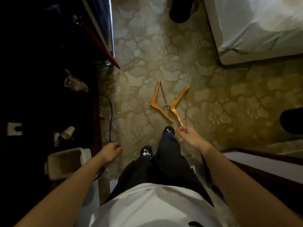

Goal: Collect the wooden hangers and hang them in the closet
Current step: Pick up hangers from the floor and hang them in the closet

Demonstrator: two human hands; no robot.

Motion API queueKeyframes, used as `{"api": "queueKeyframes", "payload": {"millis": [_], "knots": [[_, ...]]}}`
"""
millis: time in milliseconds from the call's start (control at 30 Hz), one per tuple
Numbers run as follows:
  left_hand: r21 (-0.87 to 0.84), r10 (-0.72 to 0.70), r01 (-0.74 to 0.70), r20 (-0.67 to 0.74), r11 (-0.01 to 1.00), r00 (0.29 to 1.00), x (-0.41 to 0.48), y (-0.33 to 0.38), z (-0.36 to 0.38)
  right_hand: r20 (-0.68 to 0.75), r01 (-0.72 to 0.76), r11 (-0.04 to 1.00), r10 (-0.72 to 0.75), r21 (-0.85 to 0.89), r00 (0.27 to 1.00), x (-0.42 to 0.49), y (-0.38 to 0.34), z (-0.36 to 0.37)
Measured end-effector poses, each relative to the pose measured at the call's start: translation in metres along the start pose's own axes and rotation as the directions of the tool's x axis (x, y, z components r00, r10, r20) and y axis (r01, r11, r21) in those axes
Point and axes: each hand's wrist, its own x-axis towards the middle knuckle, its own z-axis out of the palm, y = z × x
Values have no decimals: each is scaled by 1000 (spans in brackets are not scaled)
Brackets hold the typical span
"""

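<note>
1. One patterned carpet (147, 54), covers the floor between the dark left side and the bed
2. One bed (262, 30), white sheet, corner at upper right
3. One person standing, white top, dark trousers; two dark shoes (146, 151) with star decorations, right foot forward
4. One pale bin (85, 152), lower left, beside the left forearm
5. Two wooden hangers flat on the carpet ahead of the feet, metal hooks pointing left: left hanger (155, 94) and right hanger (179, 96); the right one's hook lies over the left one's bar
6. Two bare hands. Left hand (111, 152) loosely curled, grasping nothing, over the carpet near the bin. Right hand (188, 136) at the near tip of the right hanger, fingers bent; cannot tell whether it grasps the tip
7. One paper cup (68, 132), tipped over, in the dark area at left
</note>
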Motion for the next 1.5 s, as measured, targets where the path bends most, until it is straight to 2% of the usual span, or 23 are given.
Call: {"api": "queueKeyframes", "payload": {"millis": [133, 367, 567, 733, 933, 1067, 1233, 1400, 1500], "knots": [[-61, 41, -38, 45, 997, 998, 56, 70, 2, 3, -45, 999, 45, 1, 999, 52, -8, -39], [-117, 111, -93, 157, 989, 981, 166, 172, 7, 2, -128, 985, 129, -114, 992, 147, -18, -96], [-241, 146, -107, 152, 965, 978, 277, 208, 10, 33, -110, 959, 123, -263, 992, 242, -6, -106], [-218, 107, -63, 196, 974, 975, 388, 185, 48, 21, -188, 944, 201, -271, 979, 339, 31, -90], [-46, -21, 32, 214, 998, 977, 494, 124, 103, 21, -264, 932, 278, -250, 960, 462, 92, -48], [87, 45, -69, 250, 994, 967, 561, 97, 130, -139, -304, 927, 279, -220, 950, 532, 134, -16], [148, 34, -50, 108, 988, 994, 640, 72, 151, -346, -358, 899, 261, -253, 901, 602, 190, 18], [358, 114, -108, 5, 927, 993, 683, 54, 172, -415, -404, 858, 258, -318, 873, 642, 228, 35], [352, 139, -123, -21, 928, 990, 697, 48, 184, -471, -404, 843, 212, -355, 856, 652, 239, 37]]}}
